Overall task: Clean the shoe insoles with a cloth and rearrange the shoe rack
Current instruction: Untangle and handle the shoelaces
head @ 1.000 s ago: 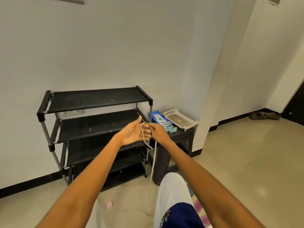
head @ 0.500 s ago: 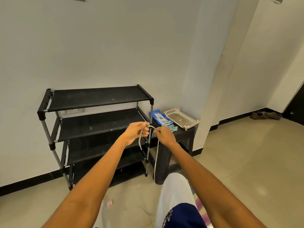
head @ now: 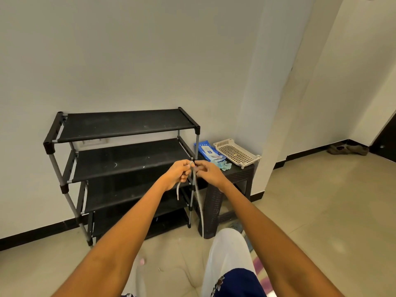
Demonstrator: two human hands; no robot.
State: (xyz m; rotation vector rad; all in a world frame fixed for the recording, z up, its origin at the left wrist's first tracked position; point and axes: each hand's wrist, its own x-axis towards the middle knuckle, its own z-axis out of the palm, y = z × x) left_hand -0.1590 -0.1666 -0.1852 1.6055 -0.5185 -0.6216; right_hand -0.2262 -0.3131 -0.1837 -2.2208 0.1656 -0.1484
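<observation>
Pinching a white cord (head: 201,202) between both hands' fingers (head: 188,166).

Both arms outstretched; hands (head: 194,172) meet, fingers curled, apparently pinching.

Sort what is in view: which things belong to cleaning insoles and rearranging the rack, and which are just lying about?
Job:
- shoe rack, shelves bare
- light cord, held by left hand and right hand
- blue wipes pack
- teal cloth

Lying about:
- perforated tray on dark side table
- shoes by far wall
- pink scrap on floor
</observation>
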